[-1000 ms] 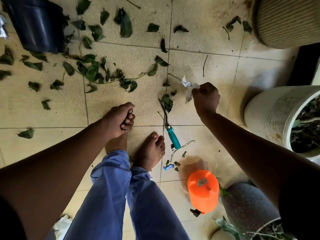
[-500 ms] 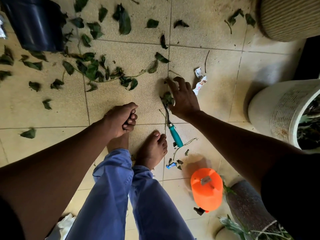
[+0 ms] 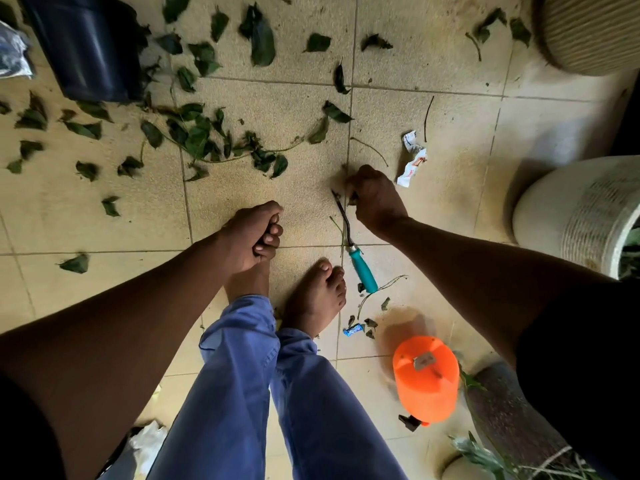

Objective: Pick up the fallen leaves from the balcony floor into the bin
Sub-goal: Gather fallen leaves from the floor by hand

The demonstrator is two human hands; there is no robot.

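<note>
right hand (image 3: 375, 199) was down low over the tiled floor (image 3: 450, 216), fingers curled tight into a fist, a scrap of dark leaf (image 3: 352, 199) peeking out at the knuckles, just beside the metal tip of the teal-handled weeder (image 3: 353, 247) lying on the tiles. left hand (image 3: 254, 233) hung above the bare feet, fingers folded in on themselves; whether anything sat inside that fist, could not tell. fallen leaves (image 3: 204, 136) lay scattered across the upper left of the floor, thickest along a thin vine, with more strays near the top edge. the dark blue bin (image 3: 90, 46) stood at the top left corner, leaves right up against its base. a crumpled white wrapper (image 3: 412, 161) lay just beyond the right hand, apart from it. an orange sprayer (image 3: 426, 379) sat on the tiles near the right foot's side, a small blue wrapper (image 3: 353, 329) between it and the toes. a pale ribbed planter (image 3: 581, 216) stood at the right edge, another ribbed pot (image 3: 588, 32) at the top right.
</note>
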